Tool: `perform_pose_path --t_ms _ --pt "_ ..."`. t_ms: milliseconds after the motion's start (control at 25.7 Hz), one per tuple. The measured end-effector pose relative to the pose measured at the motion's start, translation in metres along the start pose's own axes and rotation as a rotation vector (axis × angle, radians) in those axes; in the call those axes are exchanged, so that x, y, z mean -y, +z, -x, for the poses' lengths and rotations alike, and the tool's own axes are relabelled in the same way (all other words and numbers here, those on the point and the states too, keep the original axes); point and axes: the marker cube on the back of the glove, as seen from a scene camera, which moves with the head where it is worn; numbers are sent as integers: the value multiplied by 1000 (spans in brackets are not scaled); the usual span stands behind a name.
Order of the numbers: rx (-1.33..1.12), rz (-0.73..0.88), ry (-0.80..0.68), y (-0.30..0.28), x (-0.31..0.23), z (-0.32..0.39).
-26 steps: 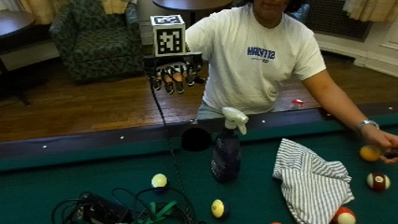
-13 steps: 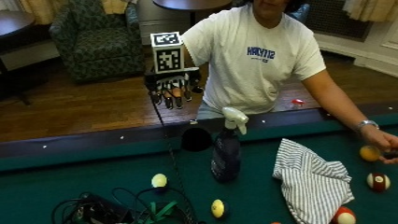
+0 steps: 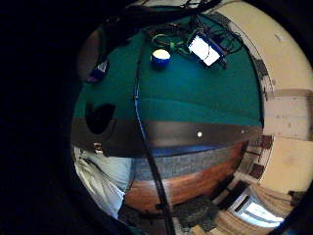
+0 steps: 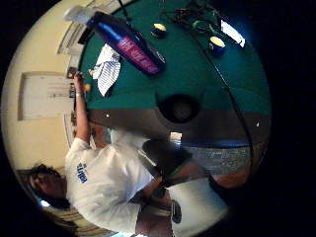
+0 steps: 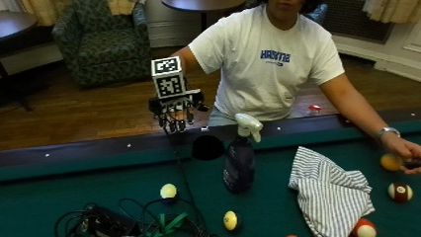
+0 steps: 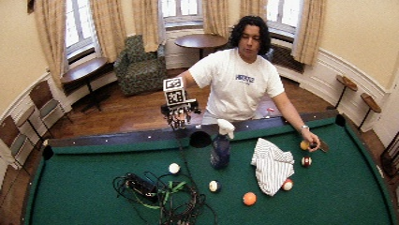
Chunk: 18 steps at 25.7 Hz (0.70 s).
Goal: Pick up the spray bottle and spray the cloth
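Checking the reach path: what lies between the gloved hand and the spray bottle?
In the outside view, only the table rail and its side pocket lie between the hand and the bottle.

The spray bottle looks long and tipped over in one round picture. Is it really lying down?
No: in the thumb side palm view the wide lens stretches the spray bottle and tilts it; in the outside view it stands upright on the pool table beside the striped cloth.

A person is standing behind a pool table [image 6: 75, 187], holding the gloved right hand [image 6: 180, 115] above the rail with fingers hanging down, while a spray bottle [image 6: 220, 145] is standing upright beside a striped cloth [image 6: 272, 165] lying on the felt.
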Motion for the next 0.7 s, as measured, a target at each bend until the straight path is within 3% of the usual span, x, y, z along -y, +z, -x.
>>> perform_pose_path --t_ms 700 --pt "131 -59 35 65 -1 -8"
